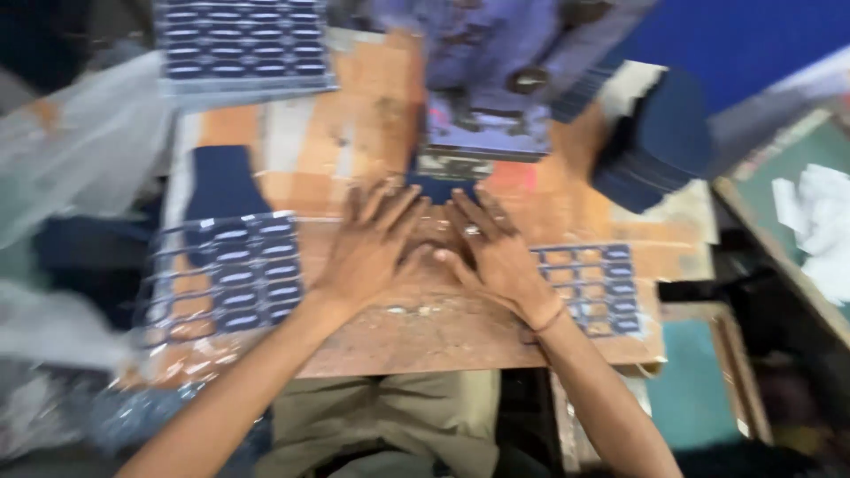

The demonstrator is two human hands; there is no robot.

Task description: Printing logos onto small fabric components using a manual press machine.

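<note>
My left hand (372, 248) and my right hand (491, 252) lie flat, palms down, side by side on a worn wooden table (425, 332). Their fingers are spread and point away from me toward a small dark blue piece (440, 187) at the foot of a metal press-like device (487, 128). A ring shows on my right hand and a thin band on that wrist. Neither hand grips anything. The picture is motion-blurred.
A punched dark blue sheet (235, 274) lies left of my hands, another (598, 288) on the right. A stack of patterned sheets (239, 44) sits far left, dark blue stacks (660, 142) far right. Clear plastic (80, 142) hangs at left. A person in blue (496, 35) is opposite.
</note>
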